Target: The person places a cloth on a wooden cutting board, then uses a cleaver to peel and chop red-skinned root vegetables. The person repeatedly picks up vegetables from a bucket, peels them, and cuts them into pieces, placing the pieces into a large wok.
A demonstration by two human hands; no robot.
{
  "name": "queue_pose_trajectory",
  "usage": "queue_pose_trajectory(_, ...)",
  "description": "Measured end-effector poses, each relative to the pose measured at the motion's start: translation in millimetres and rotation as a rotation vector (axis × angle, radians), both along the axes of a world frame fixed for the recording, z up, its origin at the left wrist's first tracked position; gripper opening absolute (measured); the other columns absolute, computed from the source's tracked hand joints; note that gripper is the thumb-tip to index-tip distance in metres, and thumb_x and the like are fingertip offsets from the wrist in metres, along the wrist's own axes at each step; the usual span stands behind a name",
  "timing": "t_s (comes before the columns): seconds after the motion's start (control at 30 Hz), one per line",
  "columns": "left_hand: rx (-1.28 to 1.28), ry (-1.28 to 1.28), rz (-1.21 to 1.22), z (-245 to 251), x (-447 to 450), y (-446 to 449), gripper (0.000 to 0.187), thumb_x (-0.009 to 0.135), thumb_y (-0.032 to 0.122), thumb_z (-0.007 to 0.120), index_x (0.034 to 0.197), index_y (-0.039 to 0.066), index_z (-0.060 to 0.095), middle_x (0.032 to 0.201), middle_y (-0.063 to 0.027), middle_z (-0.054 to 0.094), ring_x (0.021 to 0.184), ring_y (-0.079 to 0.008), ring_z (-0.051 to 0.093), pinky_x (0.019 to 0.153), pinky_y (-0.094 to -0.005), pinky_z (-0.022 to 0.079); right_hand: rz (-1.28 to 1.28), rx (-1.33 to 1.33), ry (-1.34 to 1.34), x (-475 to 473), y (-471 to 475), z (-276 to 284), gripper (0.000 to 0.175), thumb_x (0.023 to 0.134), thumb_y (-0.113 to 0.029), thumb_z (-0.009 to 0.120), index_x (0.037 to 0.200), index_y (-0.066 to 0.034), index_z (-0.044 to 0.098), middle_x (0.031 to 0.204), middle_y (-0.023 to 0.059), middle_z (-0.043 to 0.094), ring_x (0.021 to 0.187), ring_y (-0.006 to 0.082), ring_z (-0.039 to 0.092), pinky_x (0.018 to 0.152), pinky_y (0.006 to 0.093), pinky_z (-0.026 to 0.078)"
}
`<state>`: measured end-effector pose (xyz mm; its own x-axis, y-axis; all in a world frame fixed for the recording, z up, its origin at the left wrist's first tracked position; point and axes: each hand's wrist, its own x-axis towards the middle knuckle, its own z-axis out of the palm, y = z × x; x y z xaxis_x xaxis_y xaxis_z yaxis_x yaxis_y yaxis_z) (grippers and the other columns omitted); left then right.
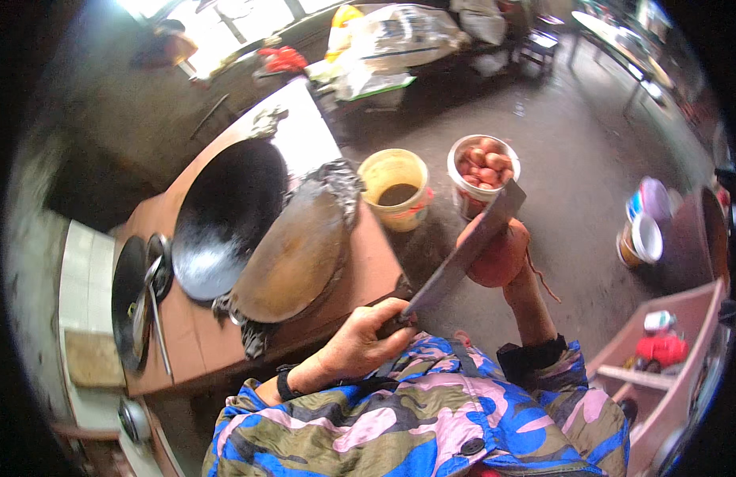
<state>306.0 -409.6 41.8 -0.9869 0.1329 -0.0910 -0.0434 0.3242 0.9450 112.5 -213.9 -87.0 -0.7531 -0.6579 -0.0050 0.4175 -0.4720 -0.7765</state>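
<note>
My left hand (368,334) grips the handle of a broad cleaver (457,256), whose blade slants up and away to the right. A large round reddish root vegetable (499,256) with a thin trailing root sits in my right hand (517,287), which is mostly hidden behind it. In this view the blade crosses the vegetable's upper left side; I cannot tell whether it cuts in. Beyond the blade tip, a white bucket (454,161) holds several round reddish things. Left of that stands a yellow bucket (397,160) with dark contents.
To the left, a tiled stove top (377,262) carries a large wok (224,238), a domed lid (296,256) and a ladle (159,322). A wooden drawer (636,372) and small tubs (647,238) stand right. Sacks (403,36) lie at the back.
</note>
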Motion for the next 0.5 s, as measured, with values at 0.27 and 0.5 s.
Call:
queue_pose_trajectory(0.27, 0.14, 0.049, 0.728, 66.9, 83.3, -70.7, 0.011, 0.086, 0.005, 0.05, 0.095, -0.001, 0.052, 0.067, -0.0026, 0.052, 0.051, -0.0069, 0.048, 0.046, -0.0198, 0.041, 0.096, 0.367, 0.046, 22.1, -107.7, 15.0, 0.04, 0.084, -0.016, 0.038, 0.121, 0.0007, 0.041, 0.081, 0.0193, 0.064, 0.036, 0.0063, 0.039, 0.036, 0.0175, 0.031)
queue_pose_trajectory(0.5, 0.164, -0.109, 0.815, 19.5, 100.4, -155.5, 0.007, 0.09, 0.008, 0.048, 0.09, 0.002, 0.049, 0.065, -0.0008, 0.048, 0.048, -0.0055, 0.047, 0.043, -0.0185, 0.039, -0.002, 0.711, 0.706, 37.6, -210.2, 8.4, 0.027, 0.071, 0.003, 0.039, 0.092, -0.0008, 0.056, 0.058, 0.0079, 0.06, 0.044, 0.0099, 0.049, 0.042, 0.0238, 0.038)
